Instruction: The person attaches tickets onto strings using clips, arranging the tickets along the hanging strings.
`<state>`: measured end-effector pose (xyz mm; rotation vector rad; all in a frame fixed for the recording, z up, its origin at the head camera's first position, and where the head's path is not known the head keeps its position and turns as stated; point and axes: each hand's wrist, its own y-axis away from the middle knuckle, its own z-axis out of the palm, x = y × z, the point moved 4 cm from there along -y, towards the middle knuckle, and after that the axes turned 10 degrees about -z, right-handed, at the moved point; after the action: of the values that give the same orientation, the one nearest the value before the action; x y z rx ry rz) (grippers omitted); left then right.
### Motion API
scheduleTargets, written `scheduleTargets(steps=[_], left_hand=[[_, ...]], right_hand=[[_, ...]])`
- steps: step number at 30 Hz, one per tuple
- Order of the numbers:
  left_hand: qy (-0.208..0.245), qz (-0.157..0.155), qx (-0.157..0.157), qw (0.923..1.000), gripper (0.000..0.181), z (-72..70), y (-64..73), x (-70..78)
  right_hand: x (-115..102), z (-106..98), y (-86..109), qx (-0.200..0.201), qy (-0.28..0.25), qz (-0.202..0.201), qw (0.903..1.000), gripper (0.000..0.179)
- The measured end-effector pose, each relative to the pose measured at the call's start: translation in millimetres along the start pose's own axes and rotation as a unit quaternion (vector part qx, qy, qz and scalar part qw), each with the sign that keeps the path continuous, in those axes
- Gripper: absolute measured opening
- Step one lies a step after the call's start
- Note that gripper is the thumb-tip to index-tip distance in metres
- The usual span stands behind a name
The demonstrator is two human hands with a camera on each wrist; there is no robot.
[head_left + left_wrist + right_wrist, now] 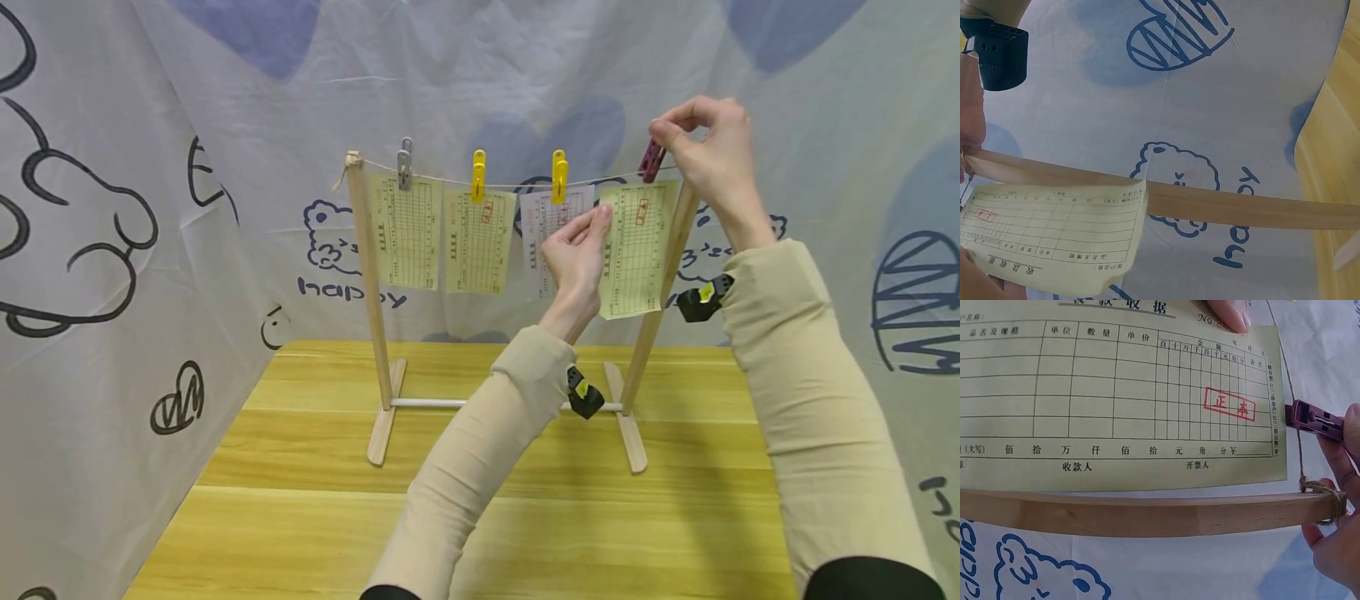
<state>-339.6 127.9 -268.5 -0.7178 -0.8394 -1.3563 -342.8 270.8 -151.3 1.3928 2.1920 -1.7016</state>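
Observation:
My right hand (716,158) pinches a purple clothespin (652,160) at the string, beside the right post. In the right wrist view the tip of this clothespin (1316,420) meets the top edge of a yellow receipt slip (1135,394) printed with a red stamp; whether it bites the paper, I cannot tell. My left hand (577,258) pinches the left edge of that slip (637,267), which hangs just below the string. Left of it, a white slip (534,237) hangs from a yellow clothespin (559,177), partly hidden behind my left hand.
A wooden stand with a left post (369,283), right post (645,350) and white crossbar (427,403) stands on the wooden table (300,500). Further left hang two yellow slips, under a grey clothespin (405,164) and a yellow clothespin (478,177). A printed cloth (450,67) hangs behind.

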Motion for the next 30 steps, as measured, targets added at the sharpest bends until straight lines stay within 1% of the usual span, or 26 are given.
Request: scheduleTargets(steps=[3,6,11,17,22,25,30], left_hand=[[-0.003,0.001,0.001,1.0000,0.019,-0.3,-0.5,0.6],[-0.007,0.001,0.003,1.0000,0.019,-0.3,-0.8,1.3],[-0.006,-0.001,0.003,1.0000,0.020,0.3,-0.8,2.5],[-0.007,-0.003,0.003,1.0000,0.020,2.1,-0.5,3.4],[-0.009,-0.002,0.003,0.9999,0.020,3.5,-0.3,3.9],[-0.012,0.002,0.004,0.9999,0.020,4.1,0.1,4.2],[-0.013,0.008,0.007,0.9999,0.021,5.0,0.2,4.3]], right_hand=[[-0.8,-0.1,-1.1,0.003,-0.001,0.000,1.0000,0.014],[-1.6,-0.1,-2.2,0.001,0.002,0.005,1.0000,0.013],[0.0,1.6,-3.1,-0.020,0.012,0.031,0.9993,0.005],[2.7,3.4,-2.3,-0.041,0.022,0.057,0.9973,0.005],[3.2,3.2,-1.4,-0.052,0.024,0.059,0.9966,0.003],[3.4,3.2,-1.6,-0.059,0.028,0.055,0.9963,0.004],[3.6,2.8,-1.9,-0.081,0.032,0.059,0.9945,0.012]])
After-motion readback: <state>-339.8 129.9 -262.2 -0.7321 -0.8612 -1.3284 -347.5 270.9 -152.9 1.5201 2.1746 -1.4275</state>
